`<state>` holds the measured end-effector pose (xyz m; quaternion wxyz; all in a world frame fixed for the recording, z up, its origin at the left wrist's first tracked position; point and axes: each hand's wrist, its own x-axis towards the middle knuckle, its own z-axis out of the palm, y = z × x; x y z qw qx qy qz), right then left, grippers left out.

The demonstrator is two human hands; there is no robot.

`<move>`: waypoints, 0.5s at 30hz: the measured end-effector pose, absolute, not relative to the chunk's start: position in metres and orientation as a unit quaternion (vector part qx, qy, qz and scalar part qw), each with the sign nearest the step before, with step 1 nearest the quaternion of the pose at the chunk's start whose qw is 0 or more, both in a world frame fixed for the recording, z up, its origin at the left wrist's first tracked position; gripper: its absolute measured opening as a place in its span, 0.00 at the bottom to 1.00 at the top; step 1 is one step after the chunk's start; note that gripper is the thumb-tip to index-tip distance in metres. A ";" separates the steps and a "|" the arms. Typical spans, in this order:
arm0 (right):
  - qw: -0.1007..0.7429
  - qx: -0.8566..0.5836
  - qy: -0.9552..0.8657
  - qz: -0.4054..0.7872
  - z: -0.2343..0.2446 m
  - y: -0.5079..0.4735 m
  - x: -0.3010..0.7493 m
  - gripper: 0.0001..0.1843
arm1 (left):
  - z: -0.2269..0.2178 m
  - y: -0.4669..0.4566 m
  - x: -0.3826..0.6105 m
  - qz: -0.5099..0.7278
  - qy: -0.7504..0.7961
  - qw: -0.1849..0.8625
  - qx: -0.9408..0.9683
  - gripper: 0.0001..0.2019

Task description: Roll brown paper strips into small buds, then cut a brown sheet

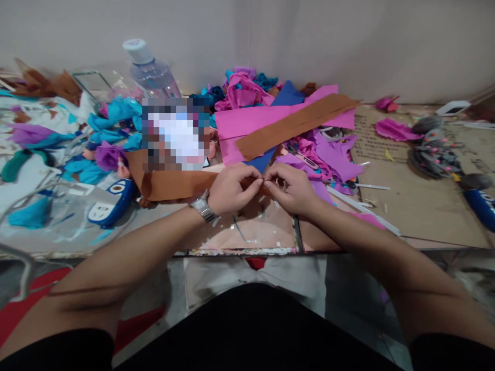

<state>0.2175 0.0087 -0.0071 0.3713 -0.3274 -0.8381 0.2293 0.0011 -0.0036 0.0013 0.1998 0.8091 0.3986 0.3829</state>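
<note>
My left hand [231, 188], with a metal watch on the wrist, and my right hand [291, 187] meet fingertip to fingertip over the low table [425, 216]. Both are closed in a pinch on the end of a brown crepe paper strip [170, 184] that runs off to the left. The paper between the fingers is mostly hidden. A second brown strip [294, 123] lies on pink paper sheets [247, 123] just behind the hands.
Blue and purple paper flowers [110, 154] and scraps lie at the left, with a clear water bottle [150, 69] behind them. Purple paper [336, 154] and white sticks [363, 206] sit to the right. A dark coil of wire [435, 154] lies at far right.
</note>
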 end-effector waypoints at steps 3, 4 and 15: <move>0.383 -0.355 -0.792 0.316 -0.009 0.006 0.214 0.01 | 0.000 -0.004 0.001 0.387 0.385 0.169 0.821 0.08; 0.385 -0.358 -0.778 0.343 -0.010 0.006 0.213 0.02 | 0.000 -0.004 0.001 0.386 0.381 0.157 0.825 0.08; 0.399 -0.371 -0.734 0.406 -0.015 0.007 0.208 0.06 | -0.001 -0.005 0.000 0.349 0.393 0.115 0.843 0.10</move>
